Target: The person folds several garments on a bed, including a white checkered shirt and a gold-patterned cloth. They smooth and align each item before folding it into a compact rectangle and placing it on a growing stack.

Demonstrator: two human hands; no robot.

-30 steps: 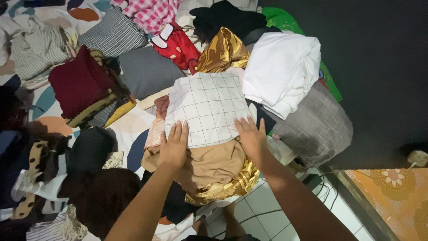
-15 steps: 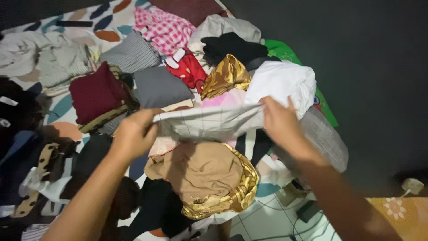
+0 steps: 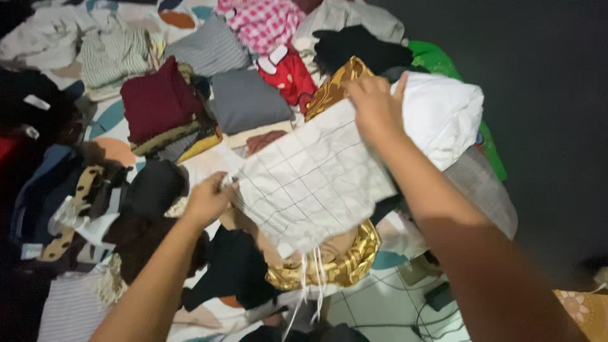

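Observation:
A folded white cloth with a thin dark grid [image 3: 310, 180] is lifted and tilted above the pile. My left hand [image 3: 208, 199] pinches its near left corner. My right hand [image 3: 375, 107] grips its far upper edge, close to a white garment [image 3: 443, 114]. White drawstrings dangle from the cloth's lower edge. Under it lie a tan garment and a shiny gold fabric [image 3: 345, 266].
Clothes cover a patterned sheet: a maroon folded stack [image 3: 158, 104], a grey piece [image 3: 247, 101], a red printed item [image 3: 290, 75], pink check fabric [image 3: 263, 22], black garments [image 3: 234, 269]. A grey checked bundle [image 3: 484, 190] lies right. Dark wall beyond; tiled floor with cables at bottom.
The grid cloth lay flat under both palms, was then picked up by its edges, and is now held up and tilted, my right hand higher and farther, my left lower.

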